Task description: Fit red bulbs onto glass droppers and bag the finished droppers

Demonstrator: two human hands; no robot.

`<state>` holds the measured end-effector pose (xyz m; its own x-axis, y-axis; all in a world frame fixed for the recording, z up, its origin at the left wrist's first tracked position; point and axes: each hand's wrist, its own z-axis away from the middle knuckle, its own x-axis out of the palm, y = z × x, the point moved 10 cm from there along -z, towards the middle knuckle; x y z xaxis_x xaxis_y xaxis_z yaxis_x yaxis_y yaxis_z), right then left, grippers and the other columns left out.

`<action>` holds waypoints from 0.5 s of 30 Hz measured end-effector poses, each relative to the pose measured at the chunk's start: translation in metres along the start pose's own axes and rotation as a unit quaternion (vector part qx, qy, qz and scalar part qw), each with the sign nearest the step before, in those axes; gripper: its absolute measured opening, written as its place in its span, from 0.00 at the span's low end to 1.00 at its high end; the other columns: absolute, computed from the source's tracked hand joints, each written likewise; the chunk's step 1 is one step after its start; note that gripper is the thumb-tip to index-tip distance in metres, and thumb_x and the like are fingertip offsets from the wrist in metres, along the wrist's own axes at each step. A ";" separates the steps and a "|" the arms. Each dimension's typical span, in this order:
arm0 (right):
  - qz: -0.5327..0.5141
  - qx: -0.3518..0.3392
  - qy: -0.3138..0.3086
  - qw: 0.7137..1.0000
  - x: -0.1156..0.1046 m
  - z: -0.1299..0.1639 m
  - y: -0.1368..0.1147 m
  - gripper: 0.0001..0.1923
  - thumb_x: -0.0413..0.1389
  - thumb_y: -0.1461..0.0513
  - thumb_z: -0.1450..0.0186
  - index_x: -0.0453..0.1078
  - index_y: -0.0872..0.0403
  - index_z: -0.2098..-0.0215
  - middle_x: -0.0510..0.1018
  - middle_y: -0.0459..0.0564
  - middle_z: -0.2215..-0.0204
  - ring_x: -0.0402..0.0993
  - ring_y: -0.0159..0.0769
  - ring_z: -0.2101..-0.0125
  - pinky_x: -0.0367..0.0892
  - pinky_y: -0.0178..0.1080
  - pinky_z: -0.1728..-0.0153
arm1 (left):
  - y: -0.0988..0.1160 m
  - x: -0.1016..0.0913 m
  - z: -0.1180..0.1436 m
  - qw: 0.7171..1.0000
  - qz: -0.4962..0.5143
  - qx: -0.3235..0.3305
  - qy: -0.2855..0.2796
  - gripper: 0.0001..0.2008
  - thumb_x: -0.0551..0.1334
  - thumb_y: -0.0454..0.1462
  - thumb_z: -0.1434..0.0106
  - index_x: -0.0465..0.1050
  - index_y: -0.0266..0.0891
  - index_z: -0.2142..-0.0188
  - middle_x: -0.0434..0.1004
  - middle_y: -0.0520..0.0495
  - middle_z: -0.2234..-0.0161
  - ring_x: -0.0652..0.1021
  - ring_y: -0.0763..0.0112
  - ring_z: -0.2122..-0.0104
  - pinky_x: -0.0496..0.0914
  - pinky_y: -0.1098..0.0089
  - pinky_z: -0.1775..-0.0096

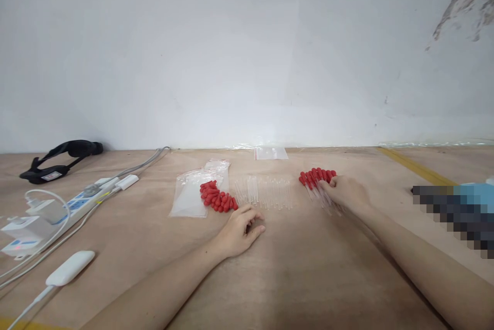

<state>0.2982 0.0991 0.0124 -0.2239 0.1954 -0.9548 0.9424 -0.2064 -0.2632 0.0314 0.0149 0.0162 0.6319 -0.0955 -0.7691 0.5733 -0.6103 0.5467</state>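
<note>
My left hand [245, 229] rests on the table, loosely curled with thumb and fingers apart, and holds nothing. Just behind it lie a heap of red rubber bulbs [218, 197] and a row of clear glass tubes [266, 192]. Over on the right, droppers with red bulbs [317, 174] and clear stems lie side by side. My right hand [345, 191] is on this row, its thumb and fingers closed on a dropper among them. The hand hides part of the stems, and the exact grip is hard to see.
Clear plastic bags [189, 198] lie beside the loose bulbs, and another small bag [271, 153] sits by the wall. On the left are a power strip [77, 205] with plugs and cables, a white device [71, 267] and a black strap [62, 160]. Yellow tape [417, 166] crosses the table at right.
</note>
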 end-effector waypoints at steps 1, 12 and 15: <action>0.007 -0.001 0.001 1.000 -0.001 0.000 0.000 0.21 0.44 0.49 0.43 0.67 0.53 0.82 0.73 0.51 0.78 0.68 0.38 0.75 0.53 0.36 0.75 | 0.000 0.000 0.000 1.000 0.001 0.001 -0.001 0.07 0.55 0.36 0.42 0.68 0.39 0.64 0.68 0.47 0.65 0.69 0.73 0.70 0.66 0.72 0.67; -0.013 -0.062 0.044 0.997 -0.014 0.015 -0.022 0.19 0.45 0.51 0.43 0.63 0.53 0.82 0.71 0.48 0.81 0.66 0.34 0.78 0.51 0.34 0.77 | 0.002 0.000 -0.001 1.000 0.002 0.005 -0.003 0.05 0.56 0.34 0.42 0.68 0.38 0.65 0.68 0.48 0.66 0.69 0.73 0.69 0.66 0.72 0.67; -0.030 -0.128 0.036 0.991 -0.011 0.031 -0.059 0.18 0.45 0.52 0.42 0.65 0.54 0.81 0.72 0.48 0.80 0.67 0.34 0.77 0.52 0.34 0.77 | 0.000 0.000 -0.002 1.000 0.001 0.004 -0.005 0.06 0.56 0.35 0.42 0.68 0.38 0.65 0.68 0.48 0.66 0.69 0.73 0.69 0.66 0.73 0.67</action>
<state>0.2379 0.0797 0.0344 -0.2723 0.2704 -0.9235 0.9620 0.0557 -0.2673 0.0324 0.0159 0.0170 0.6271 -0.1052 -0.7718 0.5682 -0.6159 0.5457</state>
